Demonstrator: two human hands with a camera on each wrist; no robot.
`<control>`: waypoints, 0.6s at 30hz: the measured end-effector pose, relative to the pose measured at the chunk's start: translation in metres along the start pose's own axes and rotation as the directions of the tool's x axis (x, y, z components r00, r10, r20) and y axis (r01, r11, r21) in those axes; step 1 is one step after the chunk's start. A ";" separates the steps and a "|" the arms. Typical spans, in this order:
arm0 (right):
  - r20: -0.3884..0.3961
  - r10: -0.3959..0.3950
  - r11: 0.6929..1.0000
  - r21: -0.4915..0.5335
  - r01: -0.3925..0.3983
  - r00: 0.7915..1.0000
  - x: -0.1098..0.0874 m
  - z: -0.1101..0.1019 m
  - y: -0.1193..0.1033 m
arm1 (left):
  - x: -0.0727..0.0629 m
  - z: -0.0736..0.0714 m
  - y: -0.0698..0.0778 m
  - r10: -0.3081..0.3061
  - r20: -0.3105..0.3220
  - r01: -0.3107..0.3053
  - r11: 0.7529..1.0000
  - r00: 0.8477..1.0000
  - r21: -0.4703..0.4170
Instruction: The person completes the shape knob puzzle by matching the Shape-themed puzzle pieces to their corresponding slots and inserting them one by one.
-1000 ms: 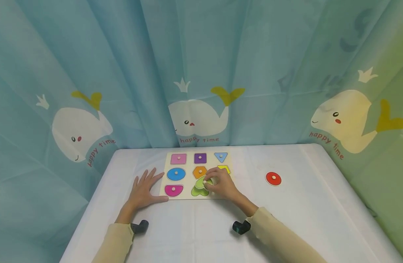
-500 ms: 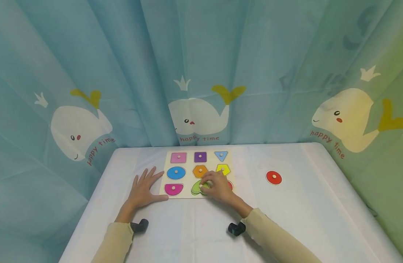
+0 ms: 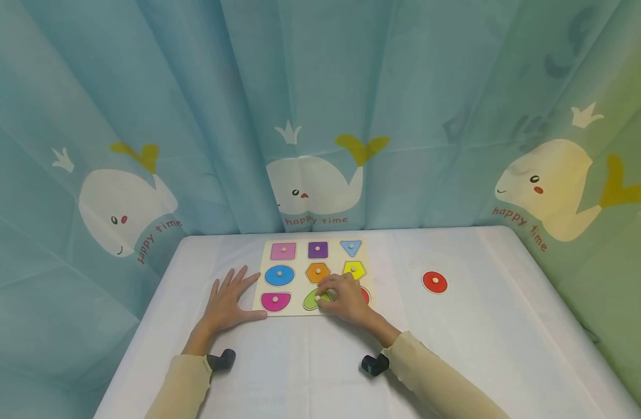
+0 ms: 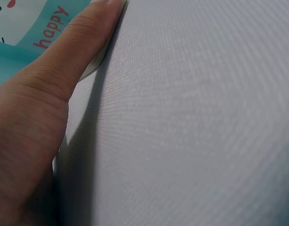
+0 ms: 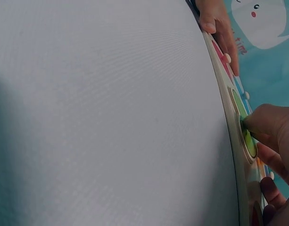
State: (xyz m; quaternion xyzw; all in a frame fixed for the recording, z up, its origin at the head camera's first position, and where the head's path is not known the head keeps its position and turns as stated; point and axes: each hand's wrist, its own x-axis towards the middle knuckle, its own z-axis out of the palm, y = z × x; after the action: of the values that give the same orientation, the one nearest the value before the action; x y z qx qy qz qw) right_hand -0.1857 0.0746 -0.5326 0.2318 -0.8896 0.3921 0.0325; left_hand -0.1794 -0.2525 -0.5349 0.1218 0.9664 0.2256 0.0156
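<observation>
My right hand (image 3: 349, 299) pinches the white knob of a green rounded puzzle piece (image 3: 309, 300) at the bottom middle of a pale puzzle board (image 3: 302, 259). The piece lies at its green slot, partly hidden by my fingers. In the right wrist view, the thumb and finger press at the green piece (image 5: 250, 145) close over the board. My left hand (image 3: 227, 305) rests spread at the board's left edge, its thumb at the lower-left corner. In the left wrist view, that thumb (image 4: 73, 52) lies along the board's corner.
A red round knobbed piece (image 3: 434, 286) lies on the white table to the right. The board carries a pink rectangle, purple square, blue oval (image 3: 273, 278) and other knobbed shapes. A red area (image 3: 365, 295) shows behind my right hand. A whale-print curtain (image 3: 430, 116) hangs behind.
My right hand has brought the green piece down and slightly left onto its slot, where it overlapped at an offset before. My left hand has stayed in place.
</observation>
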 end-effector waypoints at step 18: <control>0.013 0.017 1.000 0.024 -0.018 1.000 0.001 -0.001 -0.001 | 0.000 0.000 0.000 -0.003 0.004 0.003 1.000 1.000 -0.003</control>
State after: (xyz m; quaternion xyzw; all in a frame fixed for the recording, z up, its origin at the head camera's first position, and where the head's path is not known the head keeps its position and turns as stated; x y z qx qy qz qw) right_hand -0.1865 0.0740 -0.5308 0.2269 -0.8870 0.4017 0.0208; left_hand -0.1791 -0.2525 -0.5348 0.1207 0.9663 0.2267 0.0182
